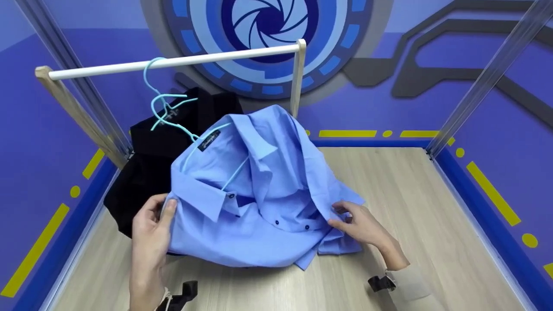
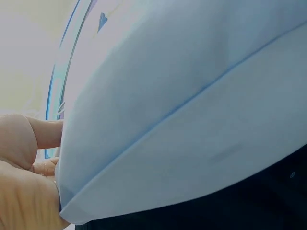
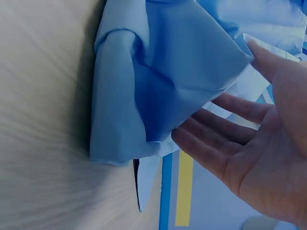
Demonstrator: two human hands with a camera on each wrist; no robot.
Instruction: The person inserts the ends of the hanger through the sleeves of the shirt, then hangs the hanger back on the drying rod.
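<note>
A blue button-up shirt [image 1: 276,190] with a dark label inside its collar is held up over the table. Inside it sits a light-blue hanger [image 1: 192,134], whose hook stands out of the neck, off the rail. My left hand [image 1: 152,224] grips the shirt at its left shoulder, thumb on the near side; in the left wrist view the cloth fills most of the picture. At the right, my right hand [image 1: 362,222] pinches the shirt's front edge between thumb and fingers. In the right wrist view a rolled sleeve [image 3: 115,96] hangs beside that hand.
Behind the shirt stands a rack with a white rail [image 1: 242,55] and wooden posts. A black garment [image 1: 149,151] hangs there on another light-blue hanger [image 1: 148,80]. Blue printed walls [image 1: 367,108] enclose the wood-look table [image 1: 414,207].
</note>
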